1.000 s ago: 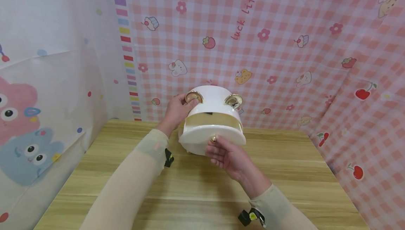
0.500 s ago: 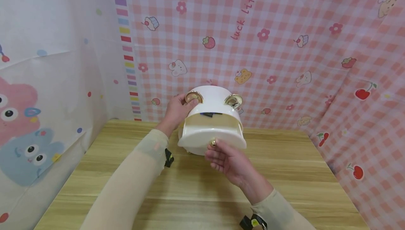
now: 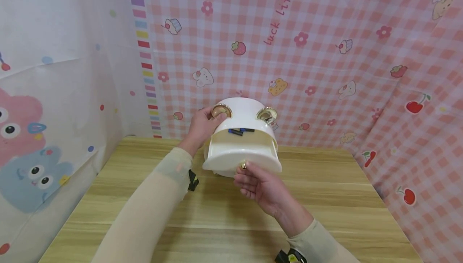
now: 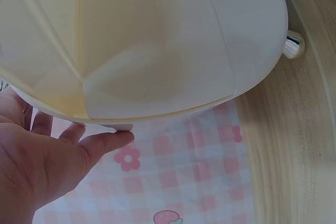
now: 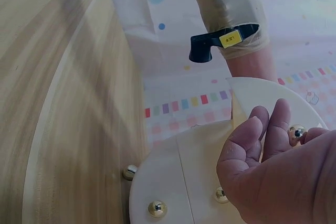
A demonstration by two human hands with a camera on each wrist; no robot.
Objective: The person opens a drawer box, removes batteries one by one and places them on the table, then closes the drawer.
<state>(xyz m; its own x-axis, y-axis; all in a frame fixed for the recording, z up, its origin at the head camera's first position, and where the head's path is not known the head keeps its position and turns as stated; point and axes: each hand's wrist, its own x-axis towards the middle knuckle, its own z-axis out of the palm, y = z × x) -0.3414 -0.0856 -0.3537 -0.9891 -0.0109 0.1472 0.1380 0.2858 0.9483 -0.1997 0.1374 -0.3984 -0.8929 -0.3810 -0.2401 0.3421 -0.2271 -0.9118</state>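
Note:
A glossy white storage box [image 3: 242, 113] with a rounded outline and two gold ears stands at the table's back. My left hand [image 3: 202, 129] grips its left gold ear [image 3: 218, 111]; the left wrist view shows that hand's thumb and fingers at the box's edge. The top drawer [image 3: 226, 159] is pulled partway out, tilted a little forward. On its front, a gold knob [image 3: 244, 166] is pinched by my right hand [image 3: 263, 188], whose other fingers are loosely bent. Inside lie dark, blue-tipped sticks resembling markers [image 3: 236, 132], partly hidden under the box's top.
Lower on the box, the right wrist view shows gold knobs [image 5: 157, 209] and a gold foot [image 5: 129, 172] on the wooden table [image 3: 325, 198]. A pink checked cloth [image 3: 307, 62] hangs close behind, and a white printed cloth [image 3: 54, 106] on the left.
The drawer has slid farther out toward me with my right hand on its knob, and more of the dark sticks inside shows. My left hand has stayed on the ear.

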